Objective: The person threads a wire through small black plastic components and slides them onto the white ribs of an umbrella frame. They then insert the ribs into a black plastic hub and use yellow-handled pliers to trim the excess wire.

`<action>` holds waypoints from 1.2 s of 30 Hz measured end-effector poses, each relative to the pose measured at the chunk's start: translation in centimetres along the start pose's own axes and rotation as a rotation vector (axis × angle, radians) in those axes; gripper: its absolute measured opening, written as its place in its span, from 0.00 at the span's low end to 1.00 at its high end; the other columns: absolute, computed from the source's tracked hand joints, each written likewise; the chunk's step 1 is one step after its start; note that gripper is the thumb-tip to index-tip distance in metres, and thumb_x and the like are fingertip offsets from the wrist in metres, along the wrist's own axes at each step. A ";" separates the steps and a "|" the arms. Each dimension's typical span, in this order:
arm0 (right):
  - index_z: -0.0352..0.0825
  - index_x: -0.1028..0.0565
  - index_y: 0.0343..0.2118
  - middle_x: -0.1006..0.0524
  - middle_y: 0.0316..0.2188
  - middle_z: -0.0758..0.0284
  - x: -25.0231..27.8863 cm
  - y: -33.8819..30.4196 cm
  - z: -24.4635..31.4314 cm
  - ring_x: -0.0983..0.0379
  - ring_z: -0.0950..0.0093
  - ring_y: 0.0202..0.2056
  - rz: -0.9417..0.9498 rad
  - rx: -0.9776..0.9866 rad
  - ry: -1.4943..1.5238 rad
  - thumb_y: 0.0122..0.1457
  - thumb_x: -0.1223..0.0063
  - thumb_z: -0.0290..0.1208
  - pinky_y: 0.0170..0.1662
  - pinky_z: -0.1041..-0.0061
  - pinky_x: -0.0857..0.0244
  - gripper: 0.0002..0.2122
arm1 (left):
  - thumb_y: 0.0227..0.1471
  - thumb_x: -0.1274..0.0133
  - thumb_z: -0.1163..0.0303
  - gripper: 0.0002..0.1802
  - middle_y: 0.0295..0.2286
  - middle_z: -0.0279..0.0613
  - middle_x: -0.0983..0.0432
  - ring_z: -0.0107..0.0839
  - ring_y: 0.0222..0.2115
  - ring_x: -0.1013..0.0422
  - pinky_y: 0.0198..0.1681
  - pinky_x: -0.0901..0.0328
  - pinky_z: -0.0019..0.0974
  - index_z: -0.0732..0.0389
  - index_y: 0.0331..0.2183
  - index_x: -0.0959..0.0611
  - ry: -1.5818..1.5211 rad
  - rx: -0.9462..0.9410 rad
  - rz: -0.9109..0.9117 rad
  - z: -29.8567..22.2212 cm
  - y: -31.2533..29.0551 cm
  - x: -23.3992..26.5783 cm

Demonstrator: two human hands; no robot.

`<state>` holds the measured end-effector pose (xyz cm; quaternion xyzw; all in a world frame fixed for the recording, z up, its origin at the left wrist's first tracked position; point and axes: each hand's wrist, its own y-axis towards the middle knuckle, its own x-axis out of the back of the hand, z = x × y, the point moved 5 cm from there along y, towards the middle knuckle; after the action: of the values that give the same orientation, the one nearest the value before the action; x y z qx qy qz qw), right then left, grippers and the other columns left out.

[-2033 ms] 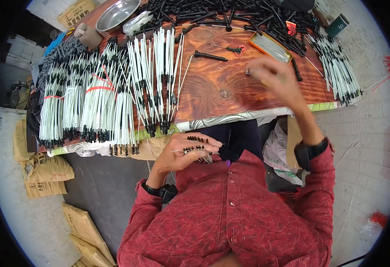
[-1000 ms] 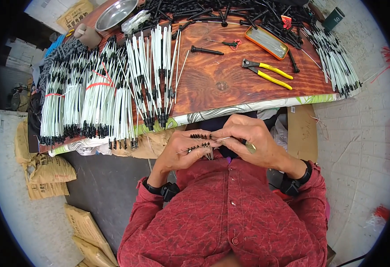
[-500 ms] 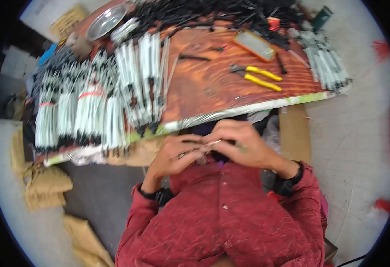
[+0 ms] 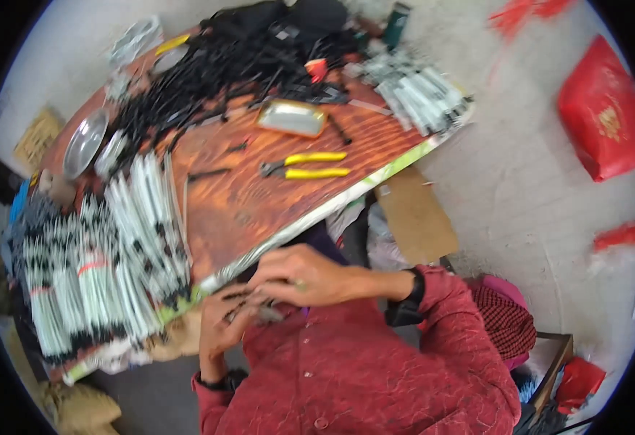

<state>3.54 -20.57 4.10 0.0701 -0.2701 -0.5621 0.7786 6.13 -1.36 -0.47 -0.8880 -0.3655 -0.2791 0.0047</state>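
My left hand [image 4: 223,319] and my right hand [image 4: 303,275] meet just off the table's front edge, before my red shirt. Fingers of both are bent and pressed together, their tips touching or nearly so. Whatever is between them is too small and blurred to name. On the wooden table [image 4: 223,217] beyond them lie cutting pliers [image 4: 306,165] with yellow handles, jaws pointing left. A short black stick [image 4: 209,174] rests to their left. Bundles of thin white rods with black ends [image 4: 100,297] stand close together at the left, some tied with red bands.
A heap of black parts [image 4: 237,72] covers the table's back. An orange-rimmed shallow tray [image 4: 292,119] is behind the pliers, a metal bowl [image 4: 85,143] at far left. More white rods [image 4: 419,94] lie at the right corner. Cardboard [image 4: 415,214] and a red bag [image 4: 606,109] are beyond.
The view has swung to the right, so the table appears shifted left and tilted, and the red bag shows more fully. My hands stay together with fingers still closed.
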 end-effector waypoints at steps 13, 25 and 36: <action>0.29 0.20 0.39 0.22 0.30 0.62 -0.1 -0.5 -0.1 0.24 0.69 0.31 0.079 -0.169 0.032 0.58 0.44 0.19 0.34 0.72 0.32 0.07 | 0.49 0.41 0.75 0.12 0.36 0.50 0.17 0.41 0.35 0.20 0.39 0.27 0.37 0.65 0.38 0.12 -0.240 0.021 -0.022 -1.1 0.7 -0.5; 0.35 0.20 0.37 0.23 0.30 0.61 0.9 -0.6 -0.8 0.25 0.61 0.32 -0.040 -0.118 -0.108 0.57 0.42 0.25 0.34 0.66 0.31 0.06 | 0.47 0.40 0.73 0.13 0.38 0.53 0.17 0.46 0.38 0.20 0.42 0.27 0.41 0.66 0.37 0.12 -0.030 -0.044 0.037 0.0 2.2 -0.8; 0.33 0.24 0.37 0.31 0.28 0.62 0.9 -1.7 1.3 0.29 0.61 0.29 -0.025 0.163 -0.372 0.57 0.41 0.28 0.31 0.63 0.33 0.07 | 0.43 0.40 0.75 0.12 0.31 0.52 0.17 0.43 0.28 0.20 0.32 0.28 0.34 0.66 0.34 0.12 -0.183 0.043 0.065 -1.0 1.9 -2.1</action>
<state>1.69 -21.74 4.79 0.0311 -0.4529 -0.5512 0.7001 5.69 -4.36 -0.32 -0.9208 -0.3414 -0.1885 -0.0007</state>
